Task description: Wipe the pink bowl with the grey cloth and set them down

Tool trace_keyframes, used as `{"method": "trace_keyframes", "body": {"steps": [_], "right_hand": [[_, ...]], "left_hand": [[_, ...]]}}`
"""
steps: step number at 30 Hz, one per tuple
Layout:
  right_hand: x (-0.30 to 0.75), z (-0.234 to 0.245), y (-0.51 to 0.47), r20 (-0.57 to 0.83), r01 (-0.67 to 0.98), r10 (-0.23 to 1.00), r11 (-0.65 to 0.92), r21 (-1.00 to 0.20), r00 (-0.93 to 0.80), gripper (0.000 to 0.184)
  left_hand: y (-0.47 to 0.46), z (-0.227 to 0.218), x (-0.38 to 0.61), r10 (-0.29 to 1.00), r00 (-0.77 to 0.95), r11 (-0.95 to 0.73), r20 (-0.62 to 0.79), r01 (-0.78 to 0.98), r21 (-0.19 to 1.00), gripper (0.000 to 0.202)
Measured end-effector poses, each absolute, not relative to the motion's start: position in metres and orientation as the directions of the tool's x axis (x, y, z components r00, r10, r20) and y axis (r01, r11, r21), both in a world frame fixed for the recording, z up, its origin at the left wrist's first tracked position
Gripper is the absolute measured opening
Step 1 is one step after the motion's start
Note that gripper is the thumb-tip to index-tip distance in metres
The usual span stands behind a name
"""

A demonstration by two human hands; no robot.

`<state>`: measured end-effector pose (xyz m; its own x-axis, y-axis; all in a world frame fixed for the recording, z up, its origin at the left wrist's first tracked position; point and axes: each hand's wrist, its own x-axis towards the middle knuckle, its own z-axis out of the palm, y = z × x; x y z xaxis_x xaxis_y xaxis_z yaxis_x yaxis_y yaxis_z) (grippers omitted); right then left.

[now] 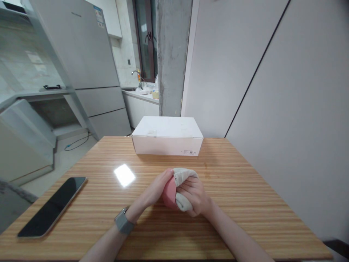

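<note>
My left hand is closed around the far left side of a smooth pink cup-like object, held just above the table in front of me. Most of that object is covered, so its exact kind is hard to make out. Bunched against its right side is a light grey cloth, which my right hand grips with curled fingers. One fold of the cloth loops over the top of the knuckles and another hangs below them. Both hands meet at the pink object, and the right fingertips are hidden in the cloth.
A white closed box stands at the far end of the wooden table. On the left lies a black-screened phone. Beyond are a grey fridge, a sink counter and a concrete pillar; a white wall rises on the right.
</note>
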<state>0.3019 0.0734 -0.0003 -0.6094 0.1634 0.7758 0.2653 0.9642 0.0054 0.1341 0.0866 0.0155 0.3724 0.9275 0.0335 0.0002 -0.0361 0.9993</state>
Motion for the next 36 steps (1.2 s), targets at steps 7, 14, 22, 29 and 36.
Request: {"method": "trace_keyframes", "body": {"steps": [7,14,22,29,36], "right_hand": [[0.305,0.004,0.071,0.791,0.309,0.385,0.915,-0.26,-0.475,0.028],[0.309,-0.003,0.071,0.871,0.405,0.446,0.849,-0.339,-0.206,0.023],[0.308,-0.002,0.075,0.895,0.406,0.366,0.881,-0.244,-0.257,0.026],[0.303,-0.003,0.075,0.805,0.335,0.123,0.937,0.099,-0.581,0.027],[0.309,-0.004,0.078,0.855,0.371,0.327,0.912,-0.174,-0.403,0.028]], "left_hand": [[0.075,0.023,0.134,0.917,0.371,-0.209,0.145,0.139,0.968,0.042],[0.064,0.024,0.143,0.855,0.441,-0.307,0.273,0.008,0.952,0.051],[0.072,0.014,0.147,0.922,0.352,-0.058,0.164,-0.292,0.955,0.029],[0.08,0.017,0.144,0.952,0.282,-0.075,0.117,-0.155,0.985,0.036],[0.073,0.018,0.142,0.926,0.324,-0.223,0.196,0.048,0.974,0.04]]}}
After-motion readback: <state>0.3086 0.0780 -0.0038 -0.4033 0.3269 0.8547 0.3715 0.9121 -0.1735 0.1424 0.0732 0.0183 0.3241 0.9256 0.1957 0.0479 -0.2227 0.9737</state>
